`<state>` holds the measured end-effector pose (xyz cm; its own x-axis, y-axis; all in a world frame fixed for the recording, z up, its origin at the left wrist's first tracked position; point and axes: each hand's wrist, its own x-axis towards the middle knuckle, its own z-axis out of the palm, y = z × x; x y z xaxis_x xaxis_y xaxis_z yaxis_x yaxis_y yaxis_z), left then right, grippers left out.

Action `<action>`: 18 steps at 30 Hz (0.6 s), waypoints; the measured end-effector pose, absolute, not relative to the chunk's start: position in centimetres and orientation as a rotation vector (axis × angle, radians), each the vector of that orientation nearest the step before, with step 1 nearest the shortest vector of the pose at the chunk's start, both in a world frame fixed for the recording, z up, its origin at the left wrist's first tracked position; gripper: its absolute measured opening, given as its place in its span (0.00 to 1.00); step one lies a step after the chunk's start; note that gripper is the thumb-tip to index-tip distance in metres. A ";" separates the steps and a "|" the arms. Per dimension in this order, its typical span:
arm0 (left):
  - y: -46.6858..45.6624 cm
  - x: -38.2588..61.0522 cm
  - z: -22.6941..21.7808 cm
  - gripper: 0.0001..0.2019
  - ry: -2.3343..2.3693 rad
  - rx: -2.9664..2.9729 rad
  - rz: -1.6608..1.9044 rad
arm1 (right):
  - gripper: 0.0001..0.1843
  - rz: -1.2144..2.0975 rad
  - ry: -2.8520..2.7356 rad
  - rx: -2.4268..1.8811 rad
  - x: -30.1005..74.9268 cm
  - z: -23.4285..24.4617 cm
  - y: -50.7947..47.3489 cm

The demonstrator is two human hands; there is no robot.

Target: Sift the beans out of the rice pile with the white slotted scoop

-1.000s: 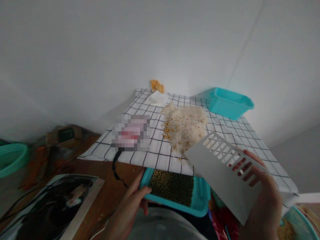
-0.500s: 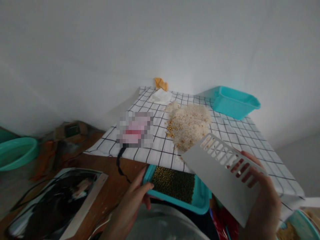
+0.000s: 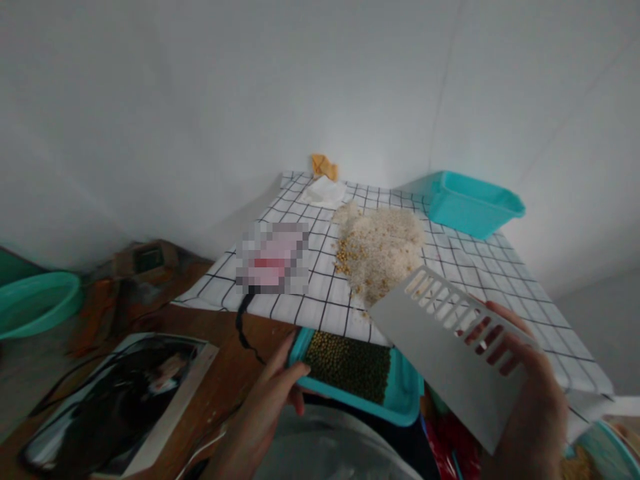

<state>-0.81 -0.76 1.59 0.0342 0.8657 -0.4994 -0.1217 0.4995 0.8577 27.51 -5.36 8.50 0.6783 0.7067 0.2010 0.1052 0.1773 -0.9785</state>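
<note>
My left hand (image 3: 273,403) is closed on the left end of a shallow turquoise tray (image 3: 411,400), thumb over its rim. Inside the tray lie yellowish beans (image 3: 324,350) on the left and dark green beans (image 3: 367,373) beside them. My right hand (image 3: 537,393) grips a flat pale-grey plastic panel (image 3: 445,363), which has a row of slots along one long side. Tilted, the panel hangs over the tray's right end and the cloth's front edge. Just beyond it, a pile of pale grains (image 3: 385,243) mixed with yellowish beans lies on the checked cloth (image 3: 315,287).
A deep turquoise bin (image 3: 470,210) stands at the back right. On the left lie a pixelated pink object (image 3: 275,260) and a black strap (image 3: 243,327). White tissue (image 3: 325,191) and a yellow cloth (image 3: 324,167) sit near the wall. A picture board (image 3: 125,400) rests on the wooden surface.
The whole view has shifted slightly, so things appear a little further right. Both hands keep their holds, and the tray and panel stay in nearly the same places.
</note>
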 end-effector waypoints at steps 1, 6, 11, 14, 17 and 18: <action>-0.7 -0.8 1.6 0.34 1.319 0.736 0.877 | 0.16 0.511 -0.703 -1.351 27.2 8.8 -5.3; -0.7 -0.9 1.5 0.35 1.320 0.750 0.879 | 0.17 0.568 -0.644 -1.365 26.2 9.8 -5.5; -0.8 -1.0 1.4 0.32 1.315 0.766 0.895 | 0.16 0.615 -0.609 -1.351 25.6 10.5 -5.9; -0.6 -0.9 1.5 0.31 1.315 0.760 0.893 | 0.15 0.651 -0.561 -1.340 25.2 10.7 -6.0; -0.5 -0.8 1.7 0.32 1.315 0.749 0.891 | 0.14 0.656 -0.585 -1.338 25.2 10.6 -5.9; -0.5 -0.8 1.8 0.32 1.317 0.747 0.885 | 0.13 0.654 -0.596 -1.331 25.3 10.5 -5.9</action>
